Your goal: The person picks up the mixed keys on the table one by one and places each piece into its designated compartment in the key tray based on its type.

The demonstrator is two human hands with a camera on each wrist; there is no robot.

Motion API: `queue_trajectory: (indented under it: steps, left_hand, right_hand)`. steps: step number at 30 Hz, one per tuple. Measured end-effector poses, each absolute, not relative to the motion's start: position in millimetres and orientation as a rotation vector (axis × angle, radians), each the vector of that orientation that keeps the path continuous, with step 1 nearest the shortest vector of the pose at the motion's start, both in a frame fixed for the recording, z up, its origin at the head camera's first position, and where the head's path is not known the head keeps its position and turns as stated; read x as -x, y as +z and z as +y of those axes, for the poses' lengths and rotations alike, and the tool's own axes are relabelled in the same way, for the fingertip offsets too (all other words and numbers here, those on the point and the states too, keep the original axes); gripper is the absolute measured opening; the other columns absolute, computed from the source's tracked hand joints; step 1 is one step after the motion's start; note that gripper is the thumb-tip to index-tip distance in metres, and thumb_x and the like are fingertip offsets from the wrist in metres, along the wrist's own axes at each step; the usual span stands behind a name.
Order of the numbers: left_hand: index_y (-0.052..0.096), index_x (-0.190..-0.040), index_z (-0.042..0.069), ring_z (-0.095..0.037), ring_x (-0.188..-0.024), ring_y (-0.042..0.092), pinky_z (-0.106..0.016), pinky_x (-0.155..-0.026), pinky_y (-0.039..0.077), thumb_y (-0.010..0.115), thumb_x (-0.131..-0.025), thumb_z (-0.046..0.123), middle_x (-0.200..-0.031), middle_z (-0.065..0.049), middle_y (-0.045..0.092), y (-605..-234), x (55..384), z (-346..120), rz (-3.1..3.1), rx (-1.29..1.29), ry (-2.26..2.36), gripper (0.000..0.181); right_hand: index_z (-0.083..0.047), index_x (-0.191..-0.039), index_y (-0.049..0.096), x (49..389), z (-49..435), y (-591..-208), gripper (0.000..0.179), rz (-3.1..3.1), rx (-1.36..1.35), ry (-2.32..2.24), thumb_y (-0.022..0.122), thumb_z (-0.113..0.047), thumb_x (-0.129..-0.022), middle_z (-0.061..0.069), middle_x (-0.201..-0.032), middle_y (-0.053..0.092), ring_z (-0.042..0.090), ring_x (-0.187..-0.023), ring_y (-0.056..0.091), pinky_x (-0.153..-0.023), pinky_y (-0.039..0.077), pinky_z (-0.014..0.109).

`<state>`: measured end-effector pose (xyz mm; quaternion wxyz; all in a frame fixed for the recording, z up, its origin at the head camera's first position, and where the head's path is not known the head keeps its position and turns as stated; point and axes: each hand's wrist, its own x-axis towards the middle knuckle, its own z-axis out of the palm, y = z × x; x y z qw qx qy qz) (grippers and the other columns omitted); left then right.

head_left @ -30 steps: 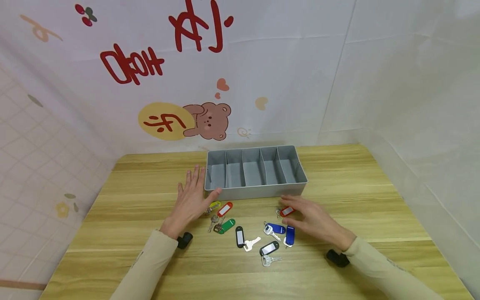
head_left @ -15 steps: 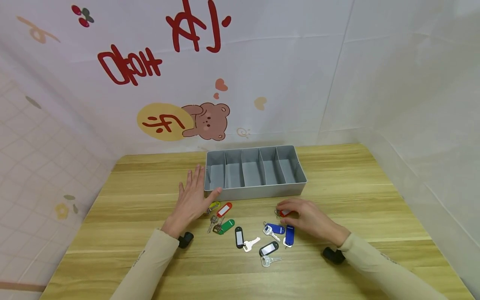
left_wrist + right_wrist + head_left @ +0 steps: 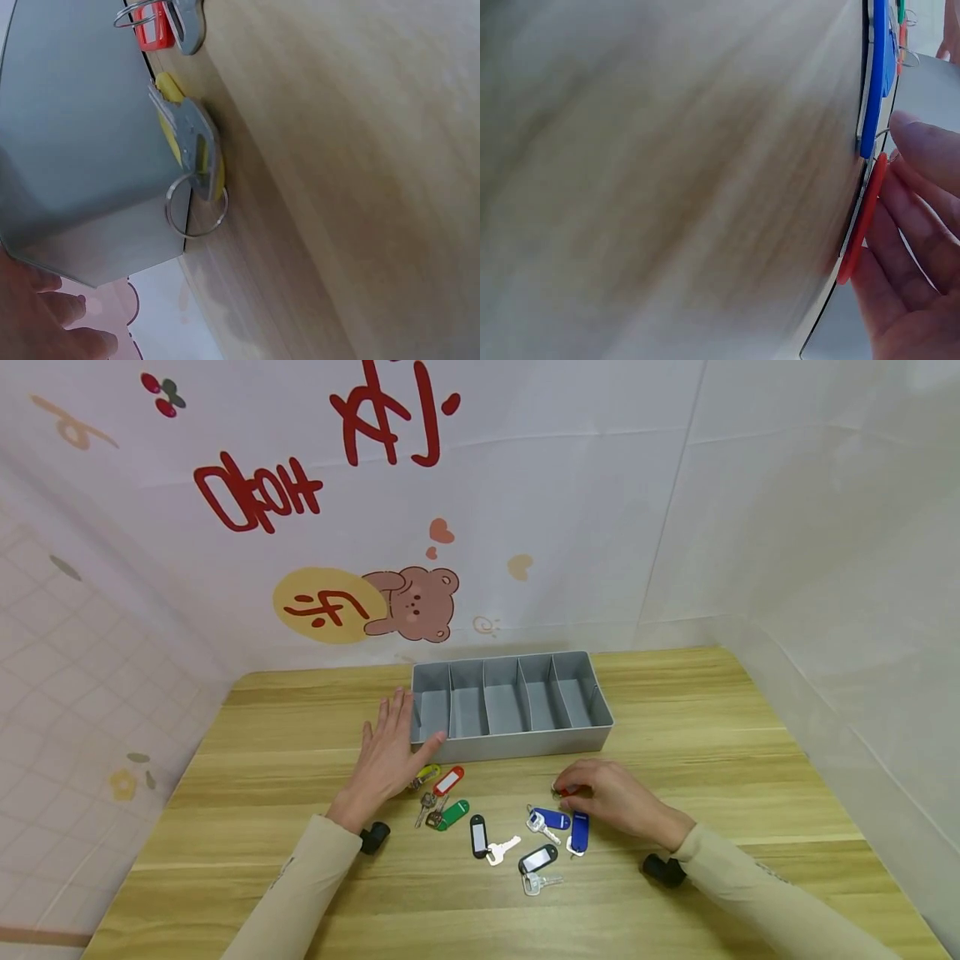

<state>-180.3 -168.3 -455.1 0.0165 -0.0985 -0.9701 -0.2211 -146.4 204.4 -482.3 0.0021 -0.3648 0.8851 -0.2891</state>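
My left hand [image 3: 386, 756] lies with straight, spread fingers at the left end of the grey divided tray [image 3: 510, 746], thumb at its front corner. The fingers of my right hand [image 3: 611, 793] curl round a red key tag [image 3: 864, 221], thumb and fingertips close together near its ring; most of the tag is hidden in the head view. Just in front of that hand lie two blue key tags, one with a silver key across it [image 3: 543, 825] and one upright blue tag [image 3: 580, 832]. A yellow key tag [image 3: 430, 772] with a key lies below my left thumb.
Another red tag [image 3: 449, 781], a green tag [image 3: 454, 814] and their keys lie left of centre on the wooden table [image 3: 675, 718]. Two black tags, an upright one [image 3: 479, 836] and a slanted one [image 3: 537, 859], lie nearer the front with silver keys. White printed cloth [image 3: 600, 527] surrounds the table.
My right hand has shifted slightly left and its fingers have closed round the red tag, covering more of it. My left hand stays at the tray.
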Motion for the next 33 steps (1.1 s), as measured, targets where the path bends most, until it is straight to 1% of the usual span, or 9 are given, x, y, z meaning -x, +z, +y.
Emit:
queue_trajectory:
  steps: [2,8,13,18,22,26,29,33]
  left_hand:
    - [0.010,-0.166,0.003,-0.039,-0.158,-0.001,-0.076,-0.116,0.010,0.044,-0.100,0.070,-0.173,-0.014,0.000,-455.4,181.0,-167.4,-3.011,0.309,-0.691,0.100]
    - [0.011,-0.166,0.003,-0.038,-0.159,0.000,-0.075,-0.116,0.010,0.044,-0.101,0.068,-0.174,-0.013,0.002,-457.4,181.8,-165.8,-3.003,0.311,-0.698,0.097]
    - [0.012,-0.166,0.003,-0.037,-0.159,-0.001,-0.076,-0.115,0.011,0.046,-0.102,0.066,-0.174,-0.012,0.003,-458.0,182.0,-165.4,-2.996,0.317,-0.720,0.096]
    - [0.010,-0.166,0.001,-0.042,-0.158,0.001,-0.077,-0.114,0.013,0.048,-0.102,0.065,-0.173,-0.015,0.002,-457.8,181.7,-165.4,-3.000,0.317,-0.735,0.098]
    - [0.009,-0.165,0.000,-0.045,-0.157,0.003,-0.077,-0.114,0.014,0.049,-0.102,0.065,-0.173,-0.016,0.002,-456.8,181.5,-165.1,-3.002,0.307,-0.748,0.099]
    - [0.011,-0.165,0.000,-0.045,-0.157,0.003,-0.076,-0.115,0.015,0.048,-0.102,0.065,-0.173,-0.016,0.001,-456.6,181.7,-164.5,-3.004,0.302,-0.753,0.098]
    - [0.012,-0.165,0.000,-0.044,-0.157,0.004,-0.076,-0.114,0.016,0.048,-0.101,0.065,-0.173,-0.018,0.003,-456.9,181.8,-164.3,-3.001,0.307,-0.751,0.098]
    - [0.013,-0.164,-0.002,-0.041,-0.158,0.006,-0.076,-0.114,0.017,0.048,-0.102,0.065,-0.172,-0.019,0.006,-456.4,181.0,-164.5,-2.996,0.316,-0.748,0.098]
  right_hand:
    - [-0.013,-0.106,0.079,147.1,203.8,-482.6,0.017,2.779,1.158,-0.890,0.083,-0.013,-0.089,-0.007,-0.106,0.075,0.014,-0.101,0.069,-0.090,0.056,0.039]
    - [-0.014,-0.097,0.080,147.6,203.3,-482.7,0.009,2.775,1.153,-0.888,0.080,-0.009,-0.090,-0.007,-0.100,0.074,0.010,-0.095,0.068,-0.086,0.057,0.036]
    - [-0.015,-0.093,0.080,146.4,207.0,-481.4,0.011,2.775,1.145,-0.942,0.079,-0.004,-0.090,-0.008,-0.096,0.074,0.007,-0.091,0.067,-0.083,0.058,0.033]
    - [-0.015,-0.093,0.081,143.4,212.7,-476.6,0.011,2.788,1.126,-1.054,0.079,-0.004,-0.090,-0.007,-0.094,0.076,0.008,-0.089,0.069,-0.081,0.059,0.032]
    - [-0.013,-0.095,0.080,139.7,218.4,-471.3,0.014,2.830,1.107,-1.128,0.081,-0.001,-0.087,-0.007,-0.096,0.076,0.010,-0.090,0.070,-0.081,0.059,0.032]
    - [-0.012,-0.096,0.080,135.9,222.9,-465.5,0.019,2.895,1.103,-1.163,0.083,0.002,-0.083,-0.008,-0.097,0.077,0.013,-0.091,0.072,-0.082,0.060,0.034]
    - [-0.014,-0.095,0.080,132.9,225.1,-461.2,0.022,2.939,1.086,-1.177,0.085,0.003,-0.081,-0.009,-0.096,0.077,0.013,-0.092,0.073,-0.082,0.060,0.035]
    - [-0.018,-0.096,0.081,128.3,227.3,-455.6,0.023,2.969,1.051,-1.210,0.084,0.001,-0.083,-0.011,-0.098,0.076,0.012,-0.094,0.073,-0.083,0.060,0.033]
